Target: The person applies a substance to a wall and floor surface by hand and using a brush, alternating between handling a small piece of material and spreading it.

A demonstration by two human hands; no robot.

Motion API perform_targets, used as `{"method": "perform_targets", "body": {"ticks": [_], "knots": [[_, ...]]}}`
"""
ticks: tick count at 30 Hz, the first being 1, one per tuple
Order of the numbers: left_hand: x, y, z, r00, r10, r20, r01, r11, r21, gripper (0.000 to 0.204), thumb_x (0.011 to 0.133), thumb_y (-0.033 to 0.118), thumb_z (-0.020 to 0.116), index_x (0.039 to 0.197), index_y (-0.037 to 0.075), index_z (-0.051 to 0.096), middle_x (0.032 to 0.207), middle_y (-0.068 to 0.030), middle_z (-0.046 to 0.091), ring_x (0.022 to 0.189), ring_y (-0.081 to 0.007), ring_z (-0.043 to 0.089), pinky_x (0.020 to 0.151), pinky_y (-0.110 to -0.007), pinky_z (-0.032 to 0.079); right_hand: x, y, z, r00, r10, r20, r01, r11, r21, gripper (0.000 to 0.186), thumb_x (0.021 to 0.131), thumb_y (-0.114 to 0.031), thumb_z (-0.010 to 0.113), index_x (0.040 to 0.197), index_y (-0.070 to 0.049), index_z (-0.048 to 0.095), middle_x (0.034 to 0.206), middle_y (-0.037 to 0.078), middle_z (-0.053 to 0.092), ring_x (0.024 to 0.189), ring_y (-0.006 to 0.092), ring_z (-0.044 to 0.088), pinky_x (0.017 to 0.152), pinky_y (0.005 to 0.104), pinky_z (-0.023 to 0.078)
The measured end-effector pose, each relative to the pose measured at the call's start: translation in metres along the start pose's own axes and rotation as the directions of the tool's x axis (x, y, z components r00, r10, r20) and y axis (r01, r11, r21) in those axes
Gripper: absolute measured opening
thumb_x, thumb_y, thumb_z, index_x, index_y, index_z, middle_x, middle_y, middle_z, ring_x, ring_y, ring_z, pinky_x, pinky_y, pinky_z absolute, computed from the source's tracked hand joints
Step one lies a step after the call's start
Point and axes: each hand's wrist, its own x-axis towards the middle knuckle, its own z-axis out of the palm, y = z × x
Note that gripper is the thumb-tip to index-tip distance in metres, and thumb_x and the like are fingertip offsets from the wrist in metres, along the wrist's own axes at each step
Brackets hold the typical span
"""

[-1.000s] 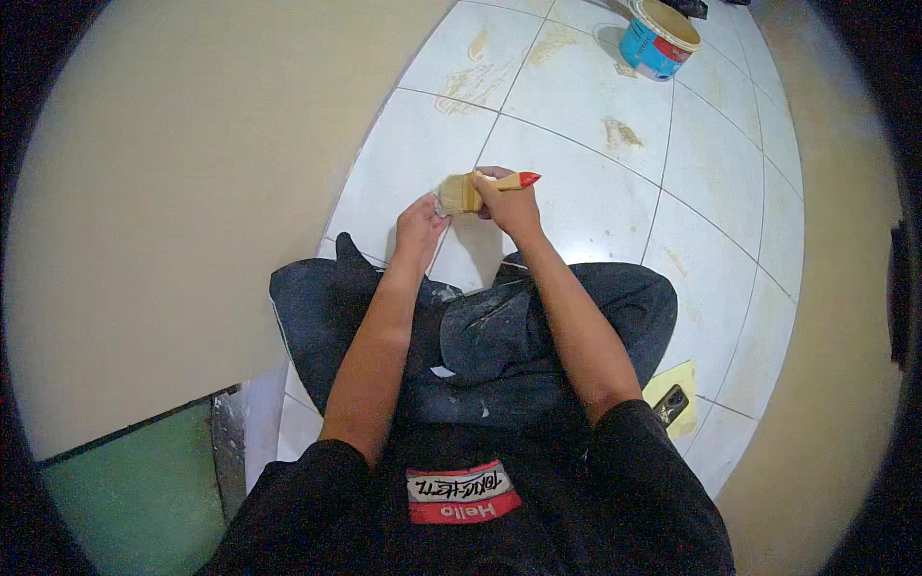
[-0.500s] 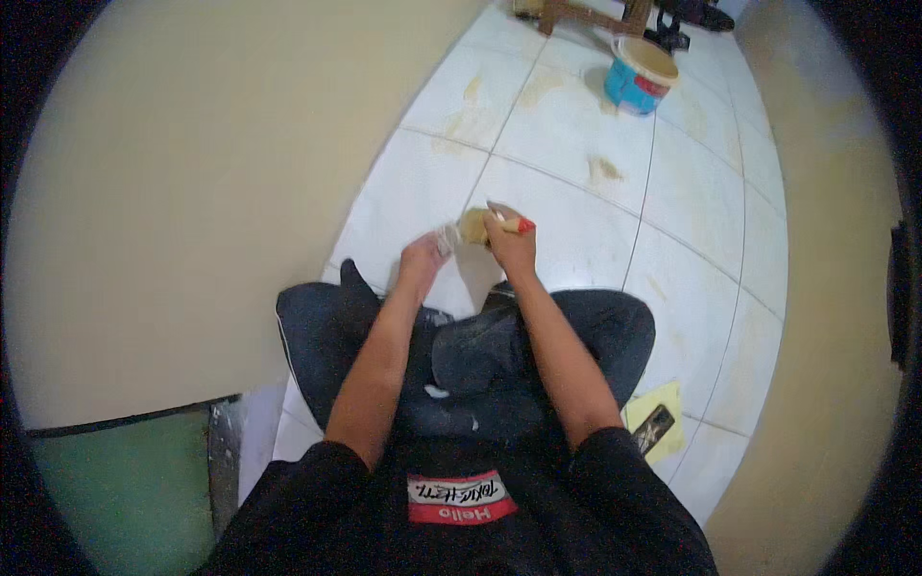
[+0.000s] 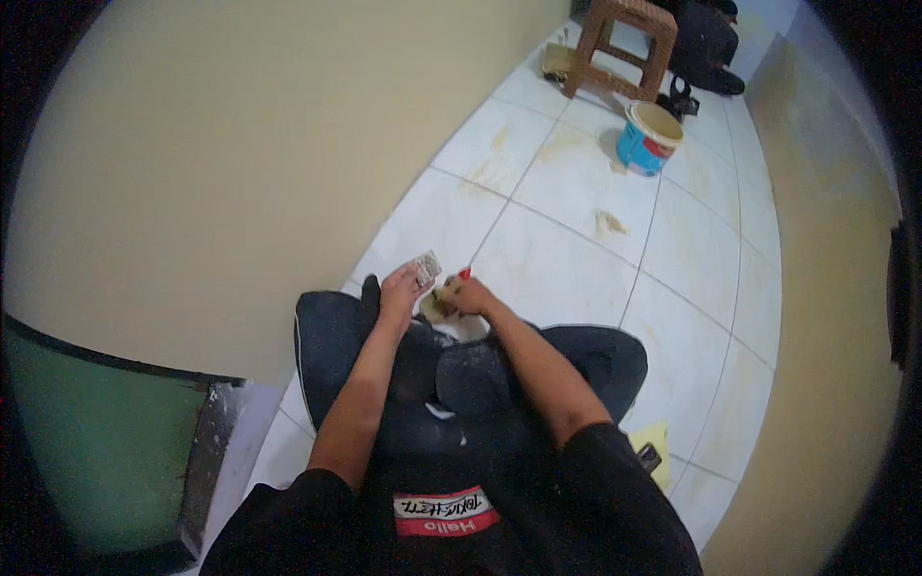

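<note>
In front of my crossed legs, my left hand [image 3: 400, 292] pinches a small, whitish, flat rectangular piece [image 3: 427, 266] by its lower edge; its exact kind is unclear. Close beside it on the right, my right hand [image 3: 470, 296] is wrapped round a paintbrush [image 3: 435, 307]. The brush's pale, paint-coloured bristles point down and left toward my lap, and the red end of its handle sticks up above my fingers. A narrow gap separates the brush from the piece.
A blue paint bucket [image 3: 642, 154] stands on the white tiled floor [image 3: 557, 264], before a brown stool [image 3: 661, 58]. Dried paint smears mark the tiles. Beige walls [image 3: 240, 173] rise on both sides. A phone [image 3: 650, 457] lies on yellow paper [image 3: 661, 437] by my right elbow.
Both hands have come nearer my lap. My right hand has turned the paintbrush, so its bristles now point downward. The view has tilted up, showing more of the stool.
</note>
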Motion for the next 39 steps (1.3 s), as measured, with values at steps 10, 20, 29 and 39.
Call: {"method": "perform_targets", "body": {"ticks": [10, 20, 29, 39], "knots": [[-0.020, 0.026, 0.003, 0.990, 0.088, 0.109, -0.081, 0.994, -0.067, 0.033, 0.102, 0.014, 0.046, 0.122, -0.010, 0.056, 0.108, -0.0138, 0.065, 0.094, -0.0197, 0.066, 0.092, -0.040, 0.056, -0.043, 0.043, -0.145, 0.913, 0.201, -0.356, -0.318, 0.897, -0.307, 0.039, 0.083, -0.028, 0.059, 0.113, -0.002, 0.061, 0.101, 0.028, 0.067, 0.097, 0.0411, 0.066, 0.085, 0.0473, 0.054], [-0.052, 0.067, 0.054, 0.872, 0.485, -0.069, -0.399, 0.785, 0.474, 0.028, 0.099, 0.014, 0.051, 0.109, -0.007, 0.067, 0.097, -0.0083, 0.070, 0.086, -0.0117, 0.063, 0.081, -0.024, 0.050, -0.018, -0.025, -0.044, 0.946, -0.114, -0.303, 0.140, 0.988, 0.066, 0.037, 0.084, -0.034, 0.066, 0.113, -0.011, 0.066, 0.085, 0.019, 0.069, 0.077, 0.0278, 0.068, 0.075, 0.0377, 0.053], [-0.076, 0.077, 0.049, 0.822, 0.519, 0.233, -0.409, 0.254, 0.877, 0.021, 0.094, 0.010, 0.055, 0.105, 0.001, 0.070, 0.097, -0.0154, 0.072, 0.087, -0.0256, 0.069, 0.079, -0.035, 0.053, -0.055, -0.003, -0.108, 0.974, 0.148, -0.174, -0.118, 0.978, 0.171, 0.045, 0.080, -0.037, 0.073, 0.118, -0.014, 0.064, 0.100, 0.012, 0.072, 0.087, 0.0216, 0.069, 0.078, 0.0364, 0.056], [-0.103, 0.091, 0.060, 0.896, 0.444, 0.002, -0.360, 0.723, 0.589, 0.019, 0.094, 0.006, 0.055, 0.104, -0.003, 0.067, 0.093, -0.0157, 0.073, 0.087, -0.0196, 0.071, 0.080, -0.031, 0.054, -0.087, -0.039, -0.182, 0.942, 0.135, -0.309, -0.115, 0.990, 0.081, 0.027, 0.086, -0.017, 0.069, 0.111, -0.009, 0.064, 0.086, 0.009, 0.070, 0.079, 0.0139, 0.068, 0.069, 0.0284, 0.054]]}}
